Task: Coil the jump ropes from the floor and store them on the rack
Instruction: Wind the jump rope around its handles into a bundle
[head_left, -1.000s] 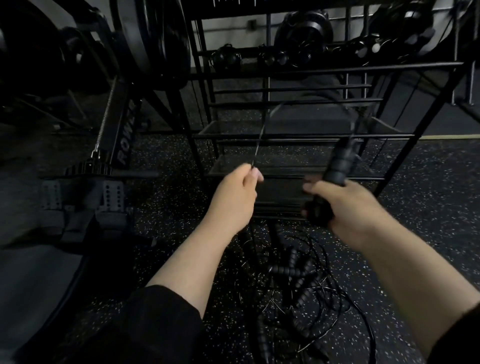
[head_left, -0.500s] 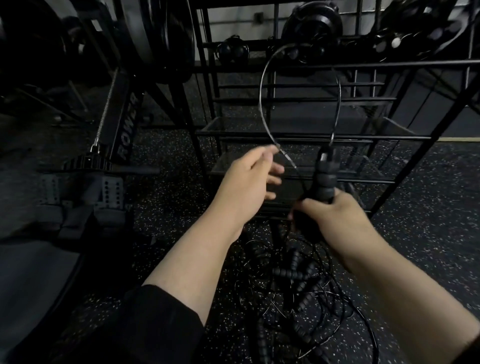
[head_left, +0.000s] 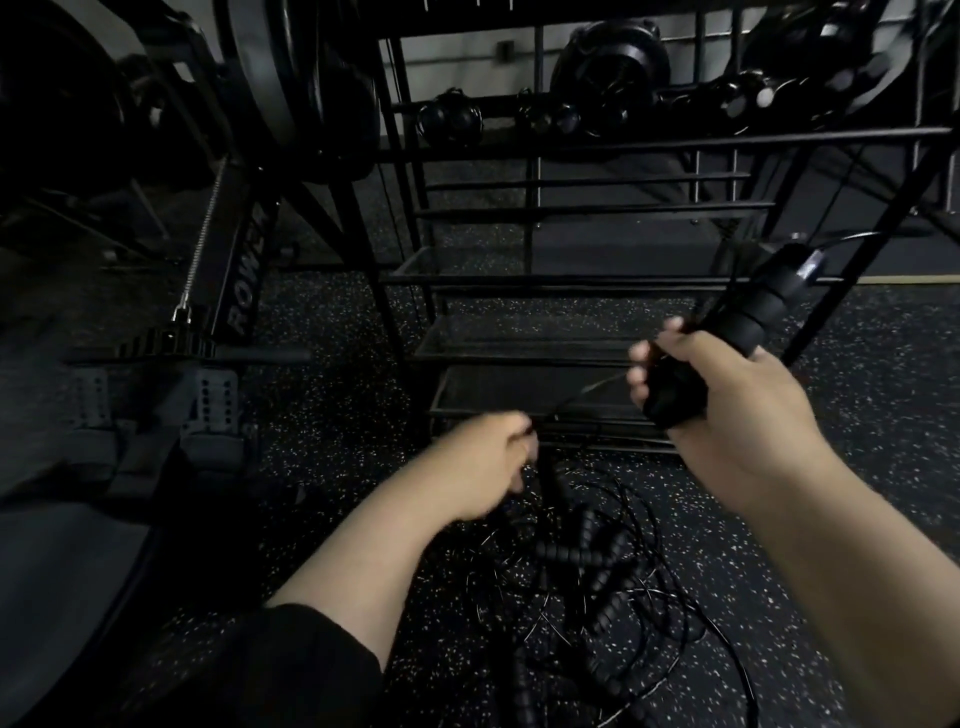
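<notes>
Fingers of the right hand (head_left: 727, 415) are wrapped round a black ribbed jump-rope handle (head_left: 748, 322); the left hand (head_left: 483, 462) pinches that rope's thin cable (head_left: 587, 389), drawn taut between the two. Coiling is judged barely begun. A tangle of ropes (head_left: 587, 571) lies on the speckled floor (head_left: 337, 415) — uncoiled. The rack (head_left: 545, 280) just beyond shows no coiled rope stored.

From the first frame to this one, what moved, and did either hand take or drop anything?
The left hand let go of the cord half a second ago, dropped toward the pile and now pinches the cord lower down. The tall loop above the handles is gone; the cord runs straight between the hands. The right hand tilted the handles rightward. Its grip, the pile and the rack are unchanged.
</notes>
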